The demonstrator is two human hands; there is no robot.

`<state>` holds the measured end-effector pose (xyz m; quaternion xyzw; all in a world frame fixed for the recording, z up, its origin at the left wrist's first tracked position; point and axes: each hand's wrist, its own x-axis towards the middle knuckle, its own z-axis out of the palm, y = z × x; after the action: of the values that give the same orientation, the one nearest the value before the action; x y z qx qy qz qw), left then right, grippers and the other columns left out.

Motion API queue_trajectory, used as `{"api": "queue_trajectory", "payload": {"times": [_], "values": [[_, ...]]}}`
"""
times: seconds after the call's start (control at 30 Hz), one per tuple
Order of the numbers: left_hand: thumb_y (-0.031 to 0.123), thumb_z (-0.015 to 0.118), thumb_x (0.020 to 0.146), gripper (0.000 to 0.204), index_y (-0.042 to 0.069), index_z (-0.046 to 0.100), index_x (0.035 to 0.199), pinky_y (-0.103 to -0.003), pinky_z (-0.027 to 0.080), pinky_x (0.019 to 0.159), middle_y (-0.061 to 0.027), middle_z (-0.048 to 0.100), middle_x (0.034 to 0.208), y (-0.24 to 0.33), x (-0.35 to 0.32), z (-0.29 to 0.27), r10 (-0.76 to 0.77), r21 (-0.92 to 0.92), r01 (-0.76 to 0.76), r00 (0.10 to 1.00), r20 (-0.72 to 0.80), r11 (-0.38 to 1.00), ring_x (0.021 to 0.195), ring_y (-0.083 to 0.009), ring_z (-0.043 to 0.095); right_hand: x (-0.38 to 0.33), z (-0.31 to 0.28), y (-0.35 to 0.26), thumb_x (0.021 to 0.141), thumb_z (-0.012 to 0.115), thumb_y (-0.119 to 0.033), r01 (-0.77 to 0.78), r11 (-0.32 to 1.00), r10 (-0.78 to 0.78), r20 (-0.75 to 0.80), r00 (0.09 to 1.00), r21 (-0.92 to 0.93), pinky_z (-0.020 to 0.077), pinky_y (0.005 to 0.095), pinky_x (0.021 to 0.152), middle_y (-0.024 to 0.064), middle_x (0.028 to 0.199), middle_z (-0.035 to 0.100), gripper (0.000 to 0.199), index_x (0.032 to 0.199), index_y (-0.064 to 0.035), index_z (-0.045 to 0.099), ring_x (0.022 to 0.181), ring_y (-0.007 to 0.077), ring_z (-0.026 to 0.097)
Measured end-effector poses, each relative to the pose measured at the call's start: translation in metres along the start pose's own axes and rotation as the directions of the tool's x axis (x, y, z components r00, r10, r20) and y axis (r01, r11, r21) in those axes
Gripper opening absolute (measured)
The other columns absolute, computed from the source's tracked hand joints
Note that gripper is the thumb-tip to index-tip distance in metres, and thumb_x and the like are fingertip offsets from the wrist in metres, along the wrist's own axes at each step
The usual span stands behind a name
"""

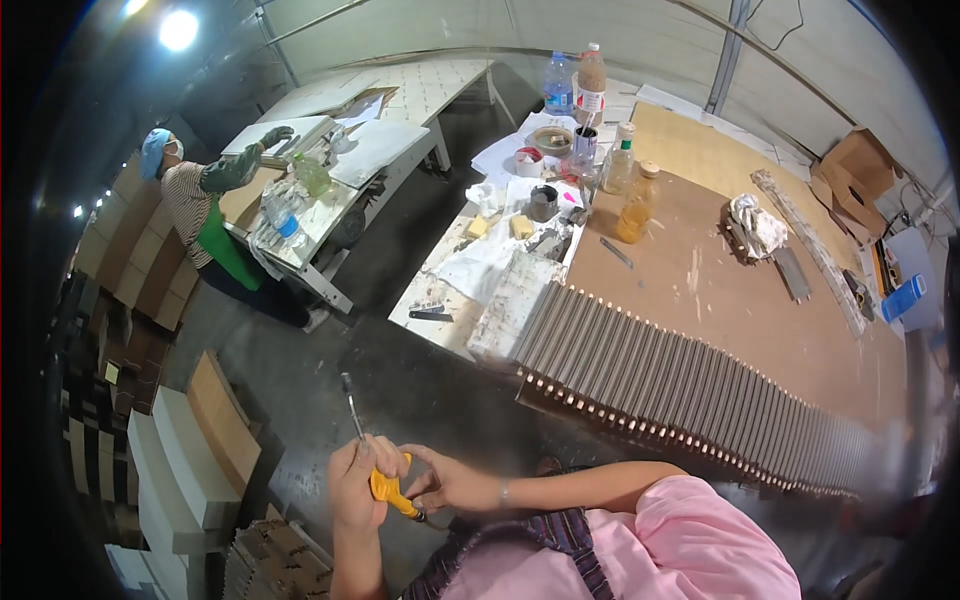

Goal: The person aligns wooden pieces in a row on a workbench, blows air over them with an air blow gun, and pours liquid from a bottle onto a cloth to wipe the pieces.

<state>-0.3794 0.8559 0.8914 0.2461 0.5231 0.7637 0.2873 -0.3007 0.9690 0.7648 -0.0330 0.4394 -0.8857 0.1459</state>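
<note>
My left hand [360, 482] is closed around a yellow tool [390, 490], rounded and ending in a dark fitting at the bottom. From the top of the same fist a slim metal rod [354, 412] with a dark tip points up; whether it belongs to the yellow tool is hidden by the fingers. My right hand [450, 484] comes in from the right with fingers curled at the lower side of the yellow tool. Both hands are over the floor, in front of the worktable. Along its near edge lies a long row of narrow grey-brown strips [640, 370] with pale ends.
The brown worktable [680, 230] carries an amber bottle [638, 205], a crumpled white rag [757, 228] and a blue-capped water bottle [558, 85]. A cardboard box [855, 180] stands far right. Stacked panels [185, 460] are at left. Beyond, a co-worker [200, 200] reaches over another table.
</note>
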Motion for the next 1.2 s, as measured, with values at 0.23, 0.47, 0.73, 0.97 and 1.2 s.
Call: {"api": "queue_trajectory", "payload": {"times": [0.23,0.47,0.73,0.97,1.2], "values": [[0.022,0.044,0.100,0.035,0.002,0.048,0.071,-0.034,0.044,0.065,-0.0102,0.052,0.067,-0.013,-0.026,0.001,-0.145,0.029,0.147,0.988,-0.059,0.989,0.066,-0.0216,0.052,-0.030,0.036,0.016,0.084,0.067,-0.004,-0.096,0.985,0.115,-0.122,0.986,0.146,0.0568,0.0296,0.068,0.0064,0.092,0.064,0.074,0.144,-0.0114,0.024,0.078,0.0131,0.065],[0.018,0.049,0.099,0.028,0.002,0.049,0.076,-0.032,0.046,0.064,-0.0088,0.053,0.069,-0.039,-0.059,-0.010,-0.203,0.019,0.203,0.979,-0.017,0.979,0.065,-0.0187,0.053,-0.048,0.061,0.043,0.089,0.062,-0.009,-0.147,0.939,0.207,-0.169,0.963,0.311,0.0546,0.0292,0.074,0.0067,0.103,0.062,0.077,0.150,-0.0187,0.016,0.084,0.0128,0.063],[0.048,0.055,0.095,0.061,-0.001,0.042,0.130,-0.031,0.050,0.084,-0.0129,0.063,0.096,-0.041,-0.067,0.006,-0.186,0.078,0.173,0.960,0.211,0.982,0.086,-0.0167,0.061,-0.064,0.079,0.045,0.085,0.068,-0.006,0.109,0.973,-0.039,-0.318,0.947,0.205,0.0541,0.0244,0.058,0.0020,0.092,0.068,0.058,0.136,-0.0126,0.040,0.079,0.0114,0.066],[0.014,0.062,0.091,0.061,0.002,0.033,0.144,-0.031,0.048,0.093,-0.0134,0.060,0.119,-0.063,-0.075,-0.004,-0.295,0.553,0.069,0.896,0.332,0.830,0.104,-0.0178,0.059,-0.081,0.085,0.035,0.087,0.064,-0.019,0.063,0.965,0.058,-0.440,0.896,0.255,0.0575,0.0341,0.070,0.0035,0.114,0.056,0.041,0.124,-0.0120,0.047,0.099,0.0168,0.061],[0.010,0.049,0.099,0.040,0.003,0.035,0.136,-0.031,0.051,0.085,-0.0112,0.063,0.102,-0.074,-0.057,-0.021,-0.103,0.312,-0.003,0.941,0.323,0.950,0.093,-0.0173,0.063,-0.099,0.029,-0.017,0.082,0.064,-0.007,-0.200,0.910,-0.003,-0.489,0.872,-0.363,0.0545,0.0286,0.072,0.0114,0.099,0.069,0.023,0.104,0.0000,0.067,0.081,0.0151,0.066]]}}
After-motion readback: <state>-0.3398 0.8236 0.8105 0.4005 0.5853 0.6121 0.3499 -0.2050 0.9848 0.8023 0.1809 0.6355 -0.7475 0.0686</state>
